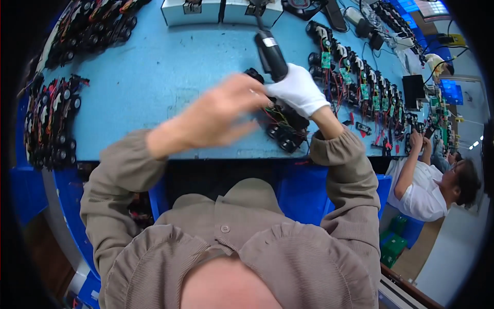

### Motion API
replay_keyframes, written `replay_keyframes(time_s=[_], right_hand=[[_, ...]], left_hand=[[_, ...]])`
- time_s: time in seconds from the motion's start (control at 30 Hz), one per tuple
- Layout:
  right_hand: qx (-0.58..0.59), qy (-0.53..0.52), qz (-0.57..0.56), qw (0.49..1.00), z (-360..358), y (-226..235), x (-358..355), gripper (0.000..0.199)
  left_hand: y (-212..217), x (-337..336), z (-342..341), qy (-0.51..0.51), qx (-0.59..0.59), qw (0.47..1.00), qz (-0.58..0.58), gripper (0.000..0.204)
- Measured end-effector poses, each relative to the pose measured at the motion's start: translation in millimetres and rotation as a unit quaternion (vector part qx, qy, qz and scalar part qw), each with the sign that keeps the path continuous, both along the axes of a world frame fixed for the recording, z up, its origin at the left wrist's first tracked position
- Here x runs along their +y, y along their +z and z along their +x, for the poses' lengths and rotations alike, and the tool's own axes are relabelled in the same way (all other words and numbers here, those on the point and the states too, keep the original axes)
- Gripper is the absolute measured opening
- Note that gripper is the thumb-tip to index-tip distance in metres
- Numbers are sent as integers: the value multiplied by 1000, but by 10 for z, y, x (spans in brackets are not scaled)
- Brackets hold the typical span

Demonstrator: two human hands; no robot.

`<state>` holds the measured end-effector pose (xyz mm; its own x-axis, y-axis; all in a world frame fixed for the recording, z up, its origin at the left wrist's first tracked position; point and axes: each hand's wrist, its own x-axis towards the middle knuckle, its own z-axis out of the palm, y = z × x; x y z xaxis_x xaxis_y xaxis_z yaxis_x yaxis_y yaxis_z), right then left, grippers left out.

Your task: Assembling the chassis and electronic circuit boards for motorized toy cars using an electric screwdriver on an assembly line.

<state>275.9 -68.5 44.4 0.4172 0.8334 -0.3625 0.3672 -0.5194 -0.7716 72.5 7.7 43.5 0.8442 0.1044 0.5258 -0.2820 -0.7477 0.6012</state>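
Observation:
My right hand [301,90], in a white glove, is closed around the lower end of a black cylindrical power tool [270,54] that looks like an electric screwdriver. Beneath that hand lies a black toy car chassis [285,136] with wheels and coloured wires, near the table's front edge. My bare left hand [218,113] is smeared by motion, its fingertips close to the glove and above the chassis. Whether those fingers pinch anything small cannot be seen. The tool's working tip is hidden by the glove.
Rows of chassis with green circuit boards [376,103] line the right of the blue table [149,67]. More chassis stand at left [51,123] and far left [95,31]. White bins [200,15] sit at the back. A co-worker [429,188] works at the right.

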Motion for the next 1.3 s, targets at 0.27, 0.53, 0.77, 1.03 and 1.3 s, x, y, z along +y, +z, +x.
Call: replay_keyframes(time_s=[0.27, 0.53, 0.77, 1.03, 1.3], right_hand=[[17, 187, -93, 978, -71, 57, 352, 21], [76, 174, -5, 982, -272, -145, 276, 21], [173, 31, 108, 979, -441, -287, 23, 21], [247, -10, 109, 963, -420, -388, -11, 24], [266, -5, 97, 959, -403, -454, 2, 30]], left_hand=[[-260, -783, 278, 74, 71, 980, 169, 45], [-36, -116, -420, 36, 140, 980, -140, 25], [-422, -140, -738, 154, 113, 829, -526, 23], [-256, -280, -833, 268, 171, 830, -457, 21], [401, 131, -499, 294, 159, 942, 26, 17]])
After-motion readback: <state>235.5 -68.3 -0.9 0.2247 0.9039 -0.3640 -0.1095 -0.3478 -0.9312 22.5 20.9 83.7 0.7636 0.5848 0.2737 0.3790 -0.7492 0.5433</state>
